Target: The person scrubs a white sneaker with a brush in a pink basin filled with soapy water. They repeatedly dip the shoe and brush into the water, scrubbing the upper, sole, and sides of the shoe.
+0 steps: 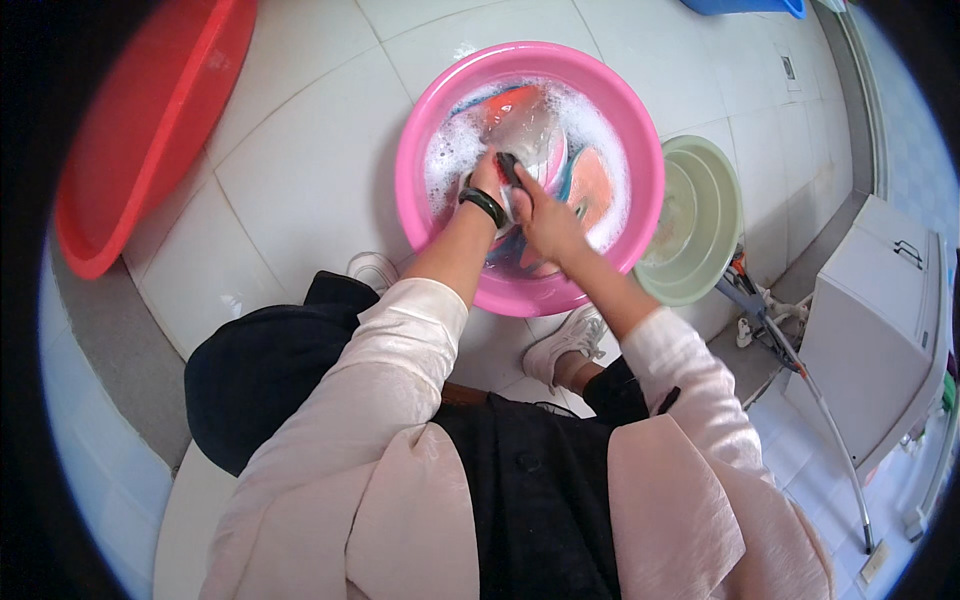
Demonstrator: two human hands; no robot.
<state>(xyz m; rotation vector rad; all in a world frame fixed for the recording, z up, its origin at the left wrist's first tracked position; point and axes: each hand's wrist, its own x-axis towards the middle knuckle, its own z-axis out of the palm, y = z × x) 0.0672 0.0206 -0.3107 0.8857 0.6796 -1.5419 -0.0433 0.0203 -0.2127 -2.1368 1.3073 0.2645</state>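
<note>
A pink plastic basin [411, 217] holds foamy water and colourful shoes. My left hand [486, 177], with a dark bangle at the wrist, reaches into the opening of a pale shoe [529, 135] and holds it; its fingers are mostly hidden. In my right hand [553, 225] is a dark-handled brush [508, 169], pressed close to the left hand over that shoe. Another shoe with a peach-coloured sole [591, 180] lies in the suds to the right. Beneath my right hand, more coloured material is partly covered by water.
A pale green basin [716, 225] stands against the pink one's right side. At the left is a large red tub [142, 150]; part of a blue container [742, 6] shows at the top. A metal pole [825, 420] leans near a white cabinet [862, 345]. My sneaker [562, 345] is close below the basin.
</note>
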